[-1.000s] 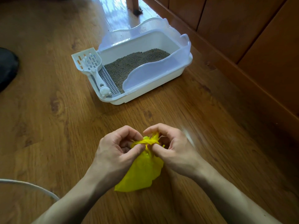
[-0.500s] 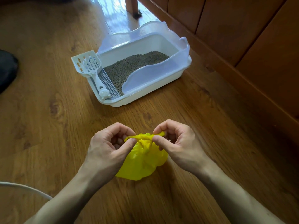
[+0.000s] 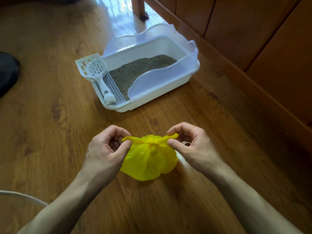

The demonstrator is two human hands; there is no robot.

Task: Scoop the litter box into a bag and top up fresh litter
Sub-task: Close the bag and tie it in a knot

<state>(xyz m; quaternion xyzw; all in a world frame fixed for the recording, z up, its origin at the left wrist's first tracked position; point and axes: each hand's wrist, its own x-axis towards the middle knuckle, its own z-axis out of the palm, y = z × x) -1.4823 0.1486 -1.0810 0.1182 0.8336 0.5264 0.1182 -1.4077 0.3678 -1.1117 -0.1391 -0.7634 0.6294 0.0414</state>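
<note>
Bag: the yellow bag (image 3: 149, 159) sits on the wooden floor (image 3: 50, 132) directly between my two hands, its bulging body low and toward 6 o'clock from the knot, its neck gathered at the top.
Knot: the twisted neck of the bag is cinched at its upper middle, with one thin tail running out toward 9 o'clock and one toward 3 o'clock.
Left hand: my left hand (image 3: 104, 149) lies at 9 o'clock of the bag, fingers curled in, thumb and forefinger pinching the end of the left tail; the heel of the hand is just beside the bag's side.
Right hand: my right hand (image 3: 192, 146) lies at 3 o'clock of the bag, fingers curled, thumb and forefinger nipped on the right tail, whose tip pokes out past my forefinger.
Tension: both tails run nearly level from the knot out to my fingers.
Litter box: the white litter box (image 3: 152, 102) stands on the floor at 12 o'clock from the bag, well apart from my hands, with a clear raised shield round its rim.
Litter: the grey-brown litter (image 3: 140, 71) covers the bottom of the box.
Scoop: the white slotted scoop (image 3: 94, 71) rests on the box's left end, its pan toward 11 o'clock, its handle lying along the grated step.
Surroundings: wooden panelling (image 3: 253, 31) runs along the right; a dark object (image 3: 6, 73) lies at the left edge; a white cable (image 3: 20, 196) curves at 8 o'clock.
</note>
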